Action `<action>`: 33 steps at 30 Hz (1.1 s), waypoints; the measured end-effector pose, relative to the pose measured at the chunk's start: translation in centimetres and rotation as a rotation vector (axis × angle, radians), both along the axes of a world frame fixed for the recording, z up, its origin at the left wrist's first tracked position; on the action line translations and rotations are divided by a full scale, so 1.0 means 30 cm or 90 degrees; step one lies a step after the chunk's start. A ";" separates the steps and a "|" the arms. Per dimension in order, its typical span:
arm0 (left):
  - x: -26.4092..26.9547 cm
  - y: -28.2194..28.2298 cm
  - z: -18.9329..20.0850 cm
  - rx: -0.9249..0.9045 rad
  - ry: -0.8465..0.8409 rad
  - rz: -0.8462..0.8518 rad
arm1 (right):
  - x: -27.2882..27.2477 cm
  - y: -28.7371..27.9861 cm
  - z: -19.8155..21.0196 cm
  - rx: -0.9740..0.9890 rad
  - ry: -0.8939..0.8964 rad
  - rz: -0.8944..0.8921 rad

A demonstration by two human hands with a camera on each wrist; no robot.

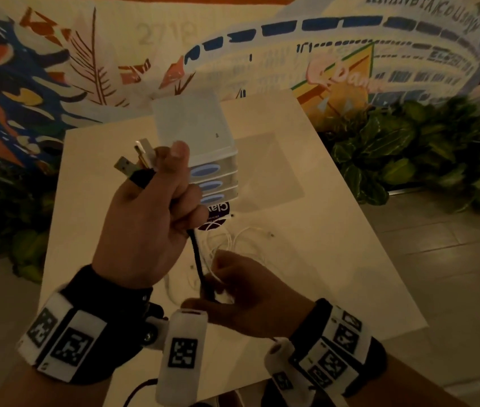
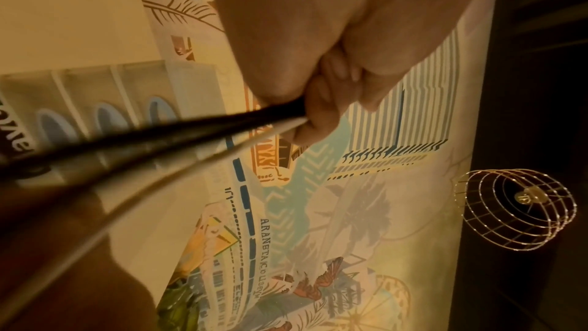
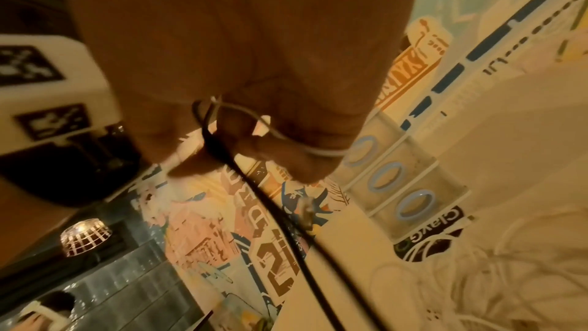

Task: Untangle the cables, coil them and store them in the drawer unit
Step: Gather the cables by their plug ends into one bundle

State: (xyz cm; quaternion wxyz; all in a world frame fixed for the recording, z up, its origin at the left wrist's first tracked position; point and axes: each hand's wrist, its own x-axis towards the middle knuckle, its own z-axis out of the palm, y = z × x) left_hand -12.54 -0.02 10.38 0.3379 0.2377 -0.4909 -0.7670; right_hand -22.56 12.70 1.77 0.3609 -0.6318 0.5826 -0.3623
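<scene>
My left hand is raised in a fist around a bundle of cable ends, with USB plugs sticking out above the thumb. A black cable runs taut from that fist down to my right hand, which pinches it together with a thin white cable. In the left wrist view the black cable and a white strand leave the curled fingers. More white cables lie tangled on the table behind my right hand. The white drawer unit, with three blue-handled drawers all closed, stands beyond my left hand.
The white table carries a dark purple sticker in front of the drawer unit. Green plants flank the table on the right and left. A painted mural wall rises behind. Wire lamps hang overhead.
</scene>
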 end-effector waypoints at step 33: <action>0.181 -0.086 -0.208 0.039 -0.182 -0.009 | -0.128 0.556 -0.399 0.576 0.020 -0.078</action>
